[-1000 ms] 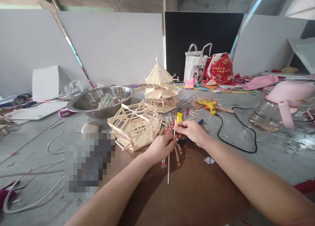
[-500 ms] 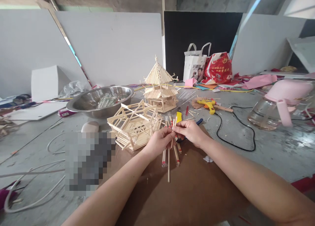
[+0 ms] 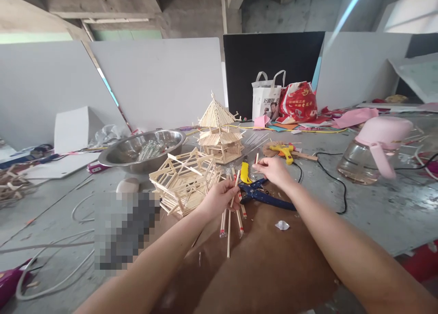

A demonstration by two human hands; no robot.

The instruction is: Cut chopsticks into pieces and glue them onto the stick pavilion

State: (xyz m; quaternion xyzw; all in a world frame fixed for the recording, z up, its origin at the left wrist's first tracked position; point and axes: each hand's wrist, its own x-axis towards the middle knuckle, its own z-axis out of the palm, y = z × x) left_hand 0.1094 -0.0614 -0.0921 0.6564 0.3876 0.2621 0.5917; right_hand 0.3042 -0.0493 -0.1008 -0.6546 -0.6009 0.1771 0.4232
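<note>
My left hand (image 3: 224, 196) pinches a thin wooden stick (image 3: 236, 184) that tilts upward between thumb and fingers. My right hand (image 3: 273, 170), apart from it on the right, has a short piece of stick (image 3: 257, 158) between its fingertips. Beneath and between the hands lie blue-handled pliers (image 3: 270, 199), their jaws partly hidden by my left hand. Below my left hand, several chopsticks (image 3: 229, 241) lie on a brown board, some in clear wrappers with red marks. Just left stands an open stick framework (image 3: 186, 181), and behind it a tiered stick pagoda (image 3: 219, 136).
A yellow utility knife (image 3: 244, 173) lies behind the pliers. Further right are a yellow glue gun (image 3: 286, 153) with a black cord and a pink-lidded jug (image 3: 369, 152). A steel basin (image 3: 118, 156) stands back left. White and red bags (image 3: 298, 102) stand behind; a white cable (image 3: 51, 245) loops at left.
My hands have parted; the right moved right and away from the left, taking a short stick piece. The blue pliers are now more exposed. The camera view has tipped upward slightly.
</note>
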